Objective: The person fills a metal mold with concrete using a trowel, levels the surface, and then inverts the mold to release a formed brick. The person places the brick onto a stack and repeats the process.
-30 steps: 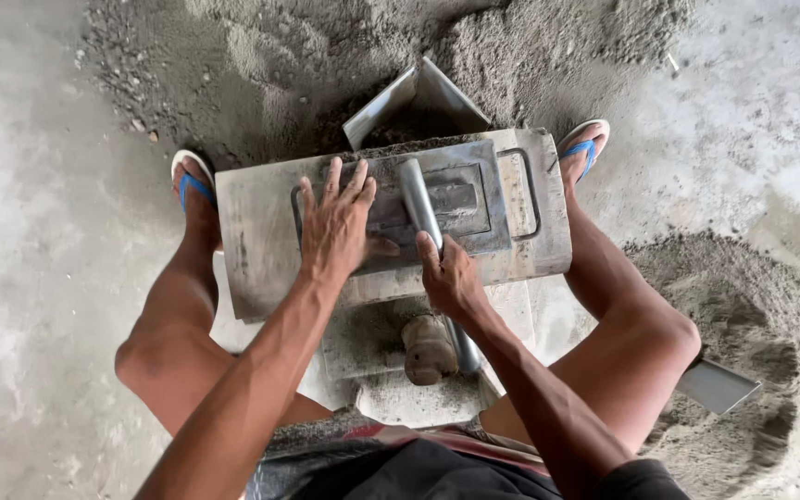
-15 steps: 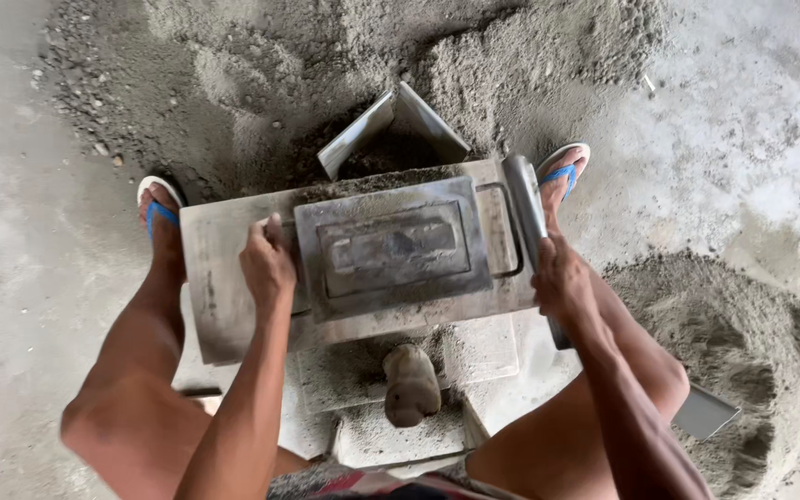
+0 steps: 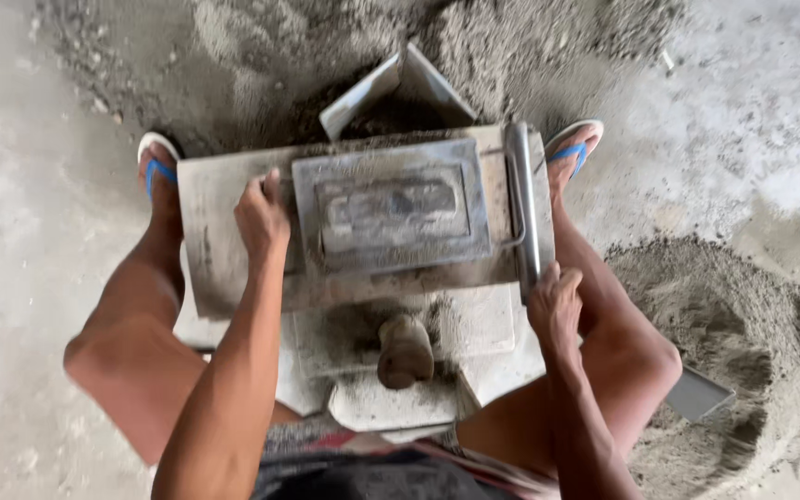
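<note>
The left hand (image 3: 261,215) closes its grip on the left edge of the grey metal mould (image 3: 391,213). The right hand (image 3: 556,306) clasps the metal bar (image 3: 522,208) along the mould's right side, just beyond a sand pile (image 3: 743,324).

Mould (image 3: 391,211) on slab (image 3: 224,250), between two feet on floor (image 3: 11,231). Left hand (image 3: 261,218) on mould's left edge; right hand (image 3: 556,310) on near end of bar (image 3: 522,199) along right edge. Scoop (image 3: 400,88) behind, in sand pile (image 3: 261,56). Lump (image 3: 406,350) before the mould.
</note>
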